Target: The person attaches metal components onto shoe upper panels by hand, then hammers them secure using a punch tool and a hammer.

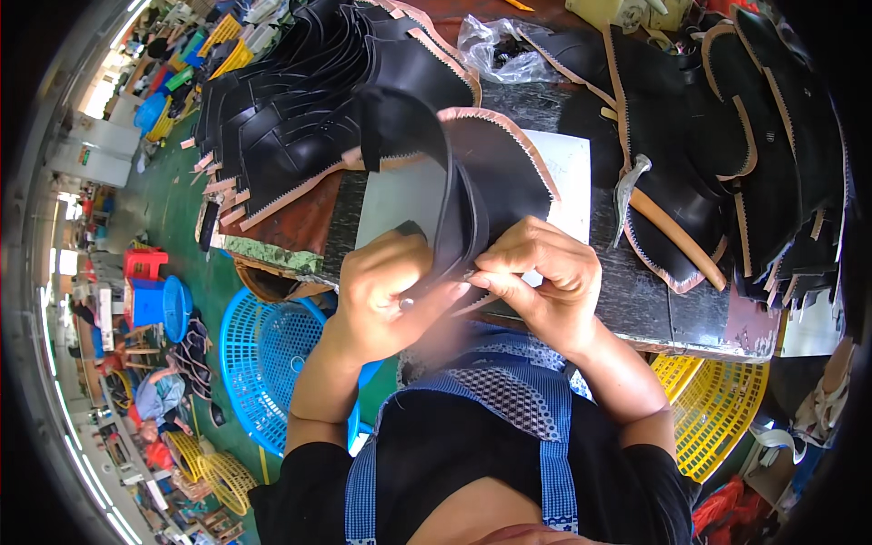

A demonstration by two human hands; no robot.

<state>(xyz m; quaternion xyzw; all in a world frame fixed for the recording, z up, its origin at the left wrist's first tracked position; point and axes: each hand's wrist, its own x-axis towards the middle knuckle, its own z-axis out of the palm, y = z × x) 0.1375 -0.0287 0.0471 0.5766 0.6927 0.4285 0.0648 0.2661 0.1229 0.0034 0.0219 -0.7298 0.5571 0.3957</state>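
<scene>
In front of my chest, above the table's near edge, I hold a black leather shoe-upper piece [500,163] with a zigzag-cut pinkish border. A part of it curves up like a black strap. My left hand [386,286] is closed on the lower end of this leather, its thumb smeared by motion. The fingertips of my right hand [545,277] pinch the same lower edge, close to the left fingers. Anything small between the fingertips is too hard to make out. Under the piece lies a white sheet [570,173] on the dark table.
Many similar black leather pieces [291,109] are stacked at the back left, more [677,136] at the right. A hammer [677,238] with a wooden handle rests on the right pieces. Behind is a clear plastic bag [472,41]. Below stand a blue basket [238,363] and a yellow basket [727,418].
</scene>
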